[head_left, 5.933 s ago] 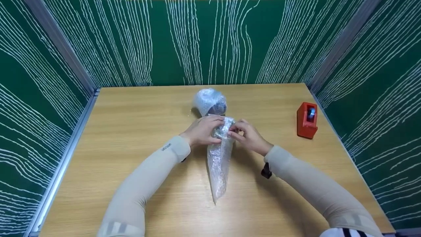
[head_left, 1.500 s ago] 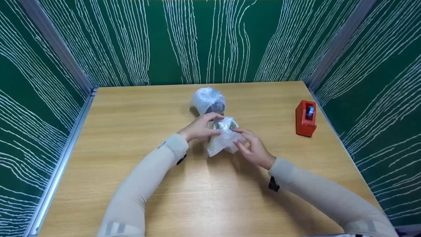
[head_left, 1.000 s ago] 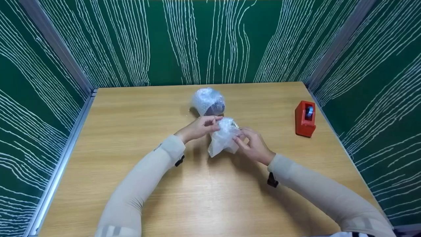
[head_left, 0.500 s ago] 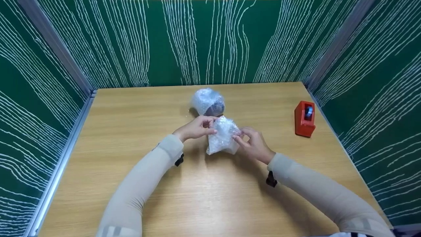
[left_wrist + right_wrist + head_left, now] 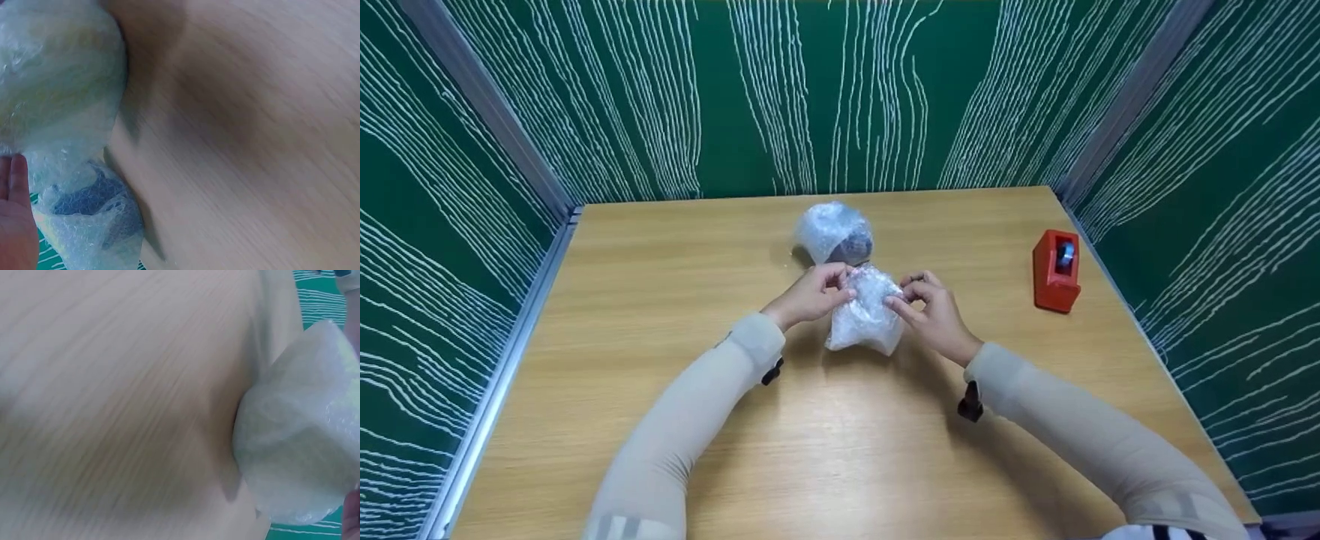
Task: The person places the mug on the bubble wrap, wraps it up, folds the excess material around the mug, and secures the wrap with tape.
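No writing can be read anywhere in these views; the small mark on the left sleeve [image 5: 690, 420] near the cuff is too small to make out, and the red tape dispenser [image 5: 1057, 270] shows no legible label.

The bubble-wrapped bundle [image 5: 865, 309] is a rounded, lumpy parcel of clear, whitish bubble wrap, cloudy enough that what lies inside cannot be told. It sits near the middle of the wooden table [image 5: 660, 247], with its lower edge flaring out into a loose skirt against the tabletop. In the right wrist view it shows as a pale, crinkled dome [image 5: 304, 450] above the wood grain; in the left wrist view it fills the upper left corner [image 5: 56, 73].

The left hand [image 5: 808, 298] grips the bundle's left side — fingers curled onto the wrap near its top. The right hand [image 5: 931, 313] holds the right side in the same way, fingertips pinching the wrap near the crown. The two hands are close together, parted only by the bundle between them.

Just behind it, farther from the person, stands a second wrapped bundle [image 5: 834, 231], with something dark showing through its wrap — the left wrist view shows it too [image 5: 93, 219]. The tape dispenser stands well apart, near the table's right edge.
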{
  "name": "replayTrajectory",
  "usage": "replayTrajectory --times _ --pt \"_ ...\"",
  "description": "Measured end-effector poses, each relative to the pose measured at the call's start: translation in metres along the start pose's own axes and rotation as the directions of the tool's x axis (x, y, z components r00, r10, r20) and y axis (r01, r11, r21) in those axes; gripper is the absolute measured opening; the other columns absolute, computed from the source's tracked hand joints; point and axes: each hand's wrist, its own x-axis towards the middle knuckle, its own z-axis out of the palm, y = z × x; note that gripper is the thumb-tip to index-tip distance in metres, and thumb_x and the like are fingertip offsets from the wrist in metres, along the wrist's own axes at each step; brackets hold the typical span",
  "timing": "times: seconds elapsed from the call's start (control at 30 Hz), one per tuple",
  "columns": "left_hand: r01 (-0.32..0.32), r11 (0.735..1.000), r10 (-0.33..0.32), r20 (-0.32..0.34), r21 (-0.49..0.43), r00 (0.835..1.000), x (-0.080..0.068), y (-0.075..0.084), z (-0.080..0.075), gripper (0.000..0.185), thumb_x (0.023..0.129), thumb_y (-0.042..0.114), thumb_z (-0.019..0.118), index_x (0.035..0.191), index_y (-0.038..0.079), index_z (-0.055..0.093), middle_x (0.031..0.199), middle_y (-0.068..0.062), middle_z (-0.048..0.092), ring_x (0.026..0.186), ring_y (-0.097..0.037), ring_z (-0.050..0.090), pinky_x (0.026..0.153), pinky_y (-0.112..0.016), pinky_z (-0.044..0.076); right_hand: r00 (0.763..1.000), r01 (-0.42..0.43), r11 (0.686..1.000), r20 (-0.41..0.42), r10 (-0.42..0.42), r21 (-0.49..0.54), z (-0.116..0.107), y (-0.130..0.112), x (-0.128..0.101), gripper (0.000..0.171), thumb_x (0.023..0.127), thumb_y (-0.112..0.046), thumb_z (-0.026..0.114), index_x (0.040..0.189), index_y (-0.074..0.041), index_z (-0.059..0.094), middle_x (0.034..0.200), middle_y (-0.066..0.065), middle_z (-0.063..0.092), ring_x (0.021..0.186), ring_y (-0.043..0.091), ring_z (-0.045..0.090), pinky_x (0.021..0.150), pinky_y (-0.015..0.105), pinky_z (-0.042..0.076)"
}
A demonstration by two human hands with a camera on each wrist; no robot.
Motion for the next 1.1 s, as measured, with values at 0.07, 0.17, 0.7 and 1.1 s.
replayTrajectory --times 0.07,0.17,0.7,1.1 --pt "0.0 1.0 0.0 -0.011 0.014 1.0 -0.001 -0.001 0.001 0.016 0.108 0.01 0.064 0.095 0.014 0.057 0.142 -0.009 0.065 0.138 -0.028 0.059 0.119 -0.047 0.051 0.999 -0.043 0.999 -0.003 0.043 0.01 0.002 0.0 0.002 0.024 0.096 -0.006 0.082 0.079 0.001 0.067 0.122 0.025 0.065 0.112 0.031 0.062 0.094 0.027 0.053" --pt "-0.011 0.999 0.012 -0.028 0.035 1.0 -0.001 -0.002 0.003 0.015 0.108 0.009 0.064 0.095 0.011 0.057 0.151 -0.007 0.062 0.148 -0.028 0.054 0.126 -0.047 0.045 0.995 -0.103 0.994 -0.006 0.103 0.033 0.004 0.001 0.003 0.024 0.097 -0.006 0.081 0.08 0.003 0.068 0.13 0.028 0.067 0.123 0.039 0.065 0.104 0.037 0.058" --pt "-0.166 0.916 0.177 0.003 0.365 0.984 -0.003 0.0 0.014 0.045 0.112 0.009 0.054 0.157 0.012 0.059 0.173 -0.009 0.038 0.16 -0.031 0.041 0.131 -0.045 0.037 0.989 -0.144 0.99 -0.045 0.144 0.008 0.01 0.001 0.006 0.024 0.096 -0.004 0.081 0.075 0.003 0.071 0.112 0.025 0.074 0.106 0.034 0.07 0.083 0.012 0.054" --pt "-0.141 0.831 0.055 0.173 0.539 0.983 -0.006 0.007 0.006 0.092 0.1 0.061 0.07 0.17 0.012 0.035 0.179 -0.005 0.033 0.166 -0.028 0.03 0.135 -0.048 0.029 0.981 -0.152 0.988 -0.125 0.15 -0.01 0.018 -0.002 0.004 0.023 0.092 0.0 0.082 0.072 0.002 0.071 0.102 0.023 0.074 0.094 0.028 0.067 0.076 0.015 0.052"
